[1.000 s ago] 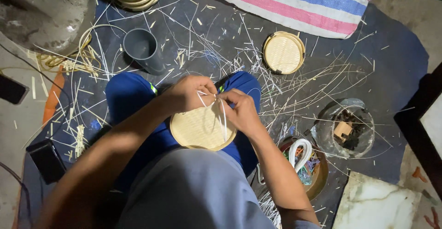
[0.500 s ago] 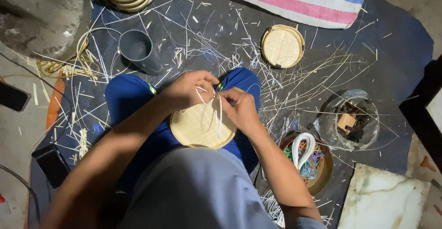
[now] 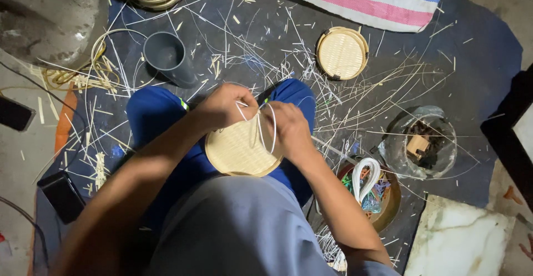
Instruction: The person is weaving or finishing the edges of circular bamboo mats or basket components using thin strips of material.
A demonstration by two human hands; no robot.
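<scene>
— What covered the floor?
— A dark mat strewn with pale strips, a grey cup toward its far left.
— And the hands?
— Left hand and right hand were both clamped on a round woven tray mid-mat, pinching a white strip.

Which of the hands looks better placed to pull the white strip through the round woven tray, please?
Probably the right hand: the white strip loops up beside its fingers over the round woven tray, while the left hand grips the tray's far rim, steadying it.
</scene>
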